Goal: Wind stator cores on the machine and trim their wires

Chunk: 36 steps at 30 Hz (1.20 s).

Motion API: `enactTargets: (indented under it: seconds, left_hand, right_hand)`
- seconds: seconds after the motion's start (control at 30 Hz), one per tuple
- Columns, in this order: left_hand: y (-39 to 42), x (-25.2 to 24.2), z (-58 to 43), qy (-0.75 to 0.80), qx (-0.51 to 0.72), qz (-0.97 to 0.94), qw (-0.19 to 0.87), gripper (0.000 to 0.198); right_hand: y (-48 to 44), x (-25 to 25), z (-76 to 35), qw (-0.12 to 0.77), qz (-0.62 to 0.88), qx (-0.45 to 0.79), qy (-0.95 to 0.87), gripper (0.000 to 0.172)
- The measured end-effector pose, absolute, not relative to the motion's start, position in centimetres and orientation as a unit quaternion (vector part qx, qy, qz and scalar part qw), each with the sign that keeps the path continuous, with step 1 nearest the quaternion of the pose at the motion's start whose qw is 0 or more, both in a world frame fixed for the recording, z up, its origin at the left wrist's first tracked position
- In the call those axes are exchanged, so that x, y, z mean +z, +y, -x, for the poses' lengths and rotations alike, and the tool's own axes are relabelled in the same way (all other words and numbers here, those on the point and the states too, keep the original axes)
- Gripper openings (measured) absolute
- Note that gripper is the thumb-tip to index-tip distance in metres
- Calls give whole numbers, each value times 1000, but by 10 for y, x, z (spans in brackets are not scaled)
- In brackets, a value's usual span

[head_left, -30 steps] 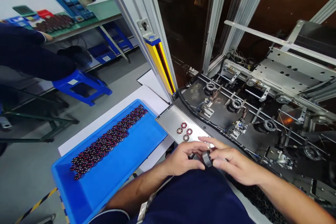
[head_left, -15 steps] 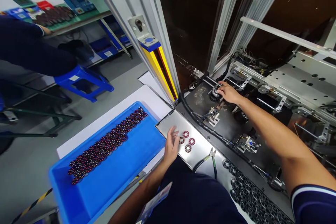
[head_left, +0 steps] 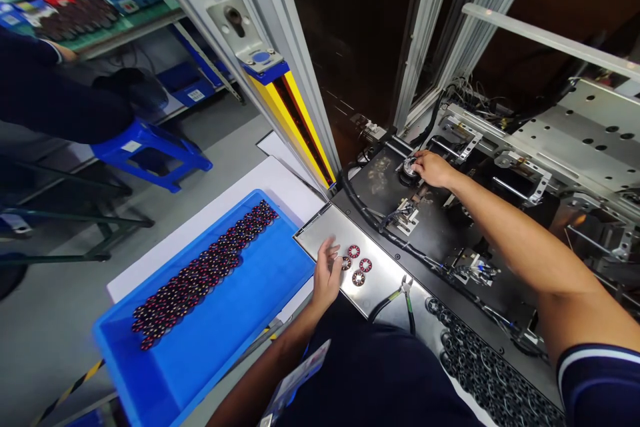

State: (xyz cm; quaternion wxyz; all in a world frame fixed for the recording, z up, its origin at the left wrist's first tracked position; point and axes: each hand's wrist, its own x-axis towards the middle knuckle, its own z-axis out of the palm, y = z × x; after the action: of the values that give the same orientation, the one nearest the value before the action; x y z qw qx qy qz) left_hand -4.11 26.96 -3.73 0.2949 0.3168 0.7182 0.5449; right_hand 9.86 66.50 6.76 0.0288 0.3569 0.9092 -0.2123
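My right hand [head_left: 433, 169] reaches over the black machine deck, its fingers closed on the edge of a round silver-and-black part [head_left: 410, 165] seated on a dark round holder [head_left: 409, 179]. The fingertips partly cover that part. My left hand [head_left: 327, 273] hovers over the metal tray [head_left: 316, 235], fingers apart and slightly curled, holding nothing. Right beside it lie several small ring-shaped motor stators, among them a red one [head_left: 366, 265] and a dark, copper-toned one [head_left: 359, 278]. A pair of cutting pliers [head_left: 406, 288] with green-and-black handles rests on the tray, jaws apart.
A blue bin [head_left: 260, 307] at left holds rows of stators [head_left: 200, 273]. Many black round parts [head_left: 480, 360] lie at lower right. A yellow light curtain post [head_left: 300, 127] stands by the machine frame. Behind, a person [head_left: 60, 90] sits on a blue stool [head_left: 155, 153].
The camera view has shifted slightly. My right hand has drawn back a little from over the round part, showing more of it. The left hand stays beside the stators.
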Motion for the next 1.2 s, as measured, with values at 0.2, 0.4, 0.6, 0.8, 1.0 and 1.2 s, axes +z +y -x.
enactTargets:
  seconds: [0.2, 0.4, 0.6, 0.8, 1.0, 1.2]
  left_hand:
    - [272, -32, 42, 718, 541, -317, 303, 52]
    - [272, -29, 44, 719, 541, -306, 311, 50]
    - [273, -27, 44, 725, 536, -301, 311, 50]
    - [275, -28, 45, 724, 540, -290, 316, 50]
    - [264, -24, 54, 710, 553, -271, 342, 55]
    - [253, -10, 62, 717, 547, -258, 347, 51]
  right_hand:
    - [668, 69, -90, 74, -389, -208, 894, 32]
    - [674, 69, -90, 82, -383, -204, 897, 29]
    - [673, 55, -93, 48, -360, -184, 913, 28]
    - [653, 68, -109, -23, -335, -123, 934, 28]
    - [631, 81, -144, 2, -242, -97, 965, 67]
    - [630, 68, -152, 40, -219, -79, 972, 85]
